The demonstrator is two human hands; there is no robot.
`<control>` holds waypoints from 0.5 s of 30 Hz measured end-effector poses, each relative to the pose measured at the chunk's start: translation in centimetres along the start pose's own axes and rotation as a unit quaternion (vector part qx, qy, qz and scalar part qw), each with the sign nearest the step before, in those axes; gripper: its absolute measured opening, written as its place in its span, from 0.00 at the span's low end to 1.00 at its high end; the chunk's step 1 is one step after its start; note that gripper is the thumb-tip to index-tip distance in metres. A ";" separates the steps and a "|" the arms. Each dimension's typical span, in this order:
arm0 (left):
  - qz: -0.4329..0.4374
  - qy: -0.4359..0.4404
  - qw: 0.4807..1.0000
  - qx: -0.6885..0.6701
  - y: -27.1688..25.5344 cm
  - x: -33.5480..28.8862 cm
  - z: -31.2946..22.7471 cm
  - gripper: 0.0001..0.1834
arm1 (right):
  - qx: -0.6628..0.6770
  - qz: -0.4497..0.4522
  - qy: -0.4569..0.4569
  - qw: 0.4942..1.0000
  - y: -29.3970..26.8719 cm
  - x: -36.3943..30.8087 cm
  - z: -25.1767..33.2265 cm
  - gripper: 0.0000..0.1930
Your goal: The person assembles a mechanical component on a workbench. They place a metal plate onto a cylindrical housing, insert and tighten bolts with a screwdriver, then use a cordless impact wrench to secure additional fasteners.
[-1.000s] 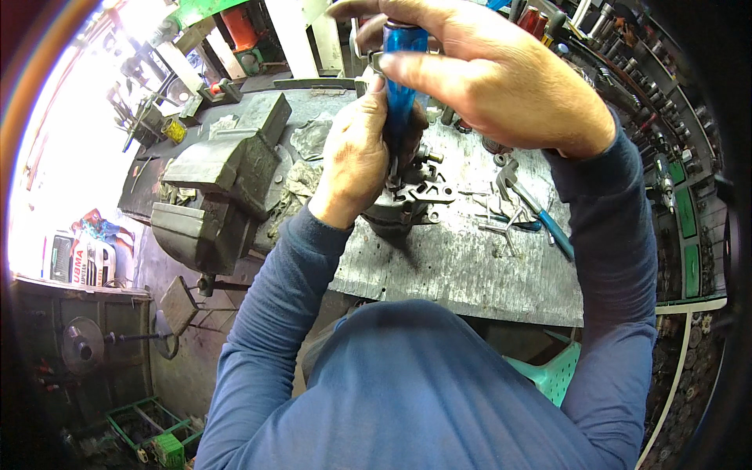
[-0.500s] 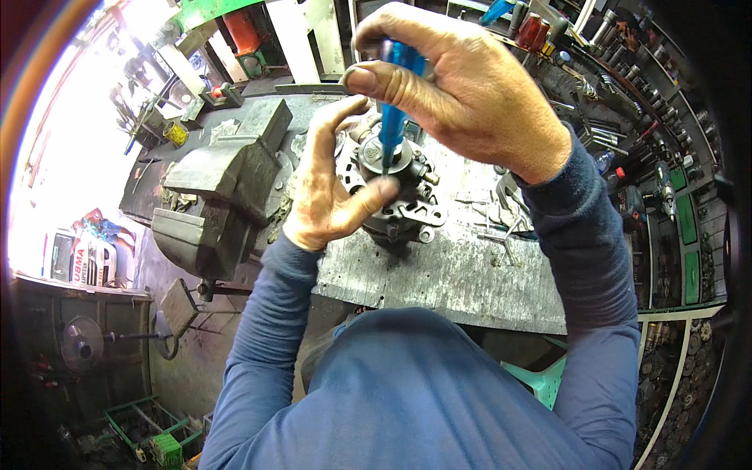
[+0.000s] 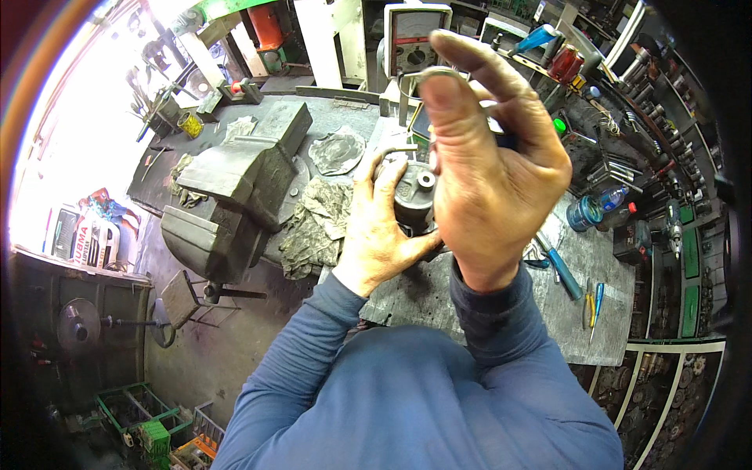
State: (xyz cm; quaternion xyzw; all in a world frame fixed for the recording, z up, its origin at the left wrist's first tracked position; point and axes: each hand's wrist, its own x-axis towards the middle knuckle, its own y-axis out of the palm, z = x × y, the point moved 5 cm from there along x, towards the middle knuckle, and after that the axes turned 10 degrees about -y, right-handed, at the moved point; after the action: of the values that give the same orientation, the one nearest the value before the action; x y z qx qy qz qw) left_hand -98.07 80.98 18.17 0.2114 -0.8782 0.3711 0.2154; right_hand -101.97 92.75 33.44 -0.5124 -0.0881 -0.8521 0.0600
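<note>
In front of me on the metal-topped bench (image 3: 423, 304) stands an alternator (image 3: 413, 205), a dark round metal body with a small raised, holed boss on its top. My left hand (image 3: 377, 227) wraps round its left side, thumb toward the near side and fingers toward the far side. My right hand (image 3: 493, 168) is raised over its right side, with thumb and forefinger stretched up and apart. No tool shows in it; its other fingers are partly hidden. The right hand and wrist cover much of the alternator's right side.
Left of it lie a crumpled grey rag (image 3: 319, 227), a flat round metal plate (image 3: 337, 150) and a large bench vise (image 3: 235, 172). On the right are a blue-handled screwdriver (image 3: 562, 272), pliers (image 3: 587, 312) and a blue tub (image 3: 582, 213). An analogue meter (image 3: 415, 43) stands behind.
The blue-handled screwdriver that my right hand held upright on the alternator is no longer seen in that hand. The view has shifted, bringing the rag and the meter into sight.
</note>
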 end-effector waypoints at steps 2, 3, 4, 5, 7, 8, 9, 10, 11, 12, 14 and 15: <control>0.006 0.004 1.000 -0.016 0.0 0.2 0.1 0.60 | 0.071 0.092 0.064 0.991 0.4 1.1 -0.9 0.21; 0.028 -0.014 0.997 -0.064 -0.3 0.2 0.6 0.60 | 0.183 0.164 0.053 0.968 0.7 2.8 -1.8 0.21; 0.042 0.014 0.996 -0.081 -0.5 0.5 0.7 0.61 | 0.316 0.259 0.082 0.909 1.9 3.5 -2.9 0.19; 0.060 0.028 0.994 -0.088 -0.7 0.8 0.8 0.61 | 0.488 0.295 0.084 0.817 2.6 3.7 -2.9 0.17; 0.088 -0.002 0.992 -0.086 -0.6 0.9 1.0 0.61 | 0.723 0.380 0.157 0.555 3.5 2.7 -2.4 0.13; 0.076 -0.006 0.994 -0.082 -0.6 0.9 0.7 0.61 | 0.632 0.322 0.169 0.685 3.3 2.2 -3.3 0.12; 0.052 -0.005 0.995 -0.084 -0.5 0.7 0.4 0.61 | 0.504 0.217 0.116 0.828 2.6 1.8 -3.5 0.14; 0.019 -0.012 0.997 -0.072 -0.5 0.4 0.0 0.61 | 0.245 0.104 0.105 0.958 1.2 0.5 -3.3 0.17; -0.001 -0.024 0.998 -0.064 -0.3 -0.1 -0.3 0.60 | 0.074 0.033 0.023 0.996 0.3 0.2 -2.1 0.19; -0.020 -0.019 0.998 -0.049 -0.3 0.0 -0.4 0.60 | -0.047 -0.037 -0.010 0.998 -0.7 0.0 -1.3 0.20; -0.020 -0.009 0.999 -0.037 -0.3 0.0 -0.3 0.59 | 0.034 0.014 0.034 0.999 -0.5 0.7 -1.4 0.21; -0.012 -0.007 0.999 -0.052 -0.4 0.0 -0.2 0.59 | 0.183 0.101 0.053 0.977 0.3 2.0 -2.3 0.19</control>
State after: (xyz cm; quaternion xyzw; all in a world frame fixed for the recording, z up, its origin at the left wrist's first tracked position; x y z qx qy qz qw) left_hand -97.80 80.90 18.47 0.2136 -0.8951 0.3209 0.2241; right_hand -104.83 91.90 34.13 -0.4529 -0.1871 -0.8373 0.2427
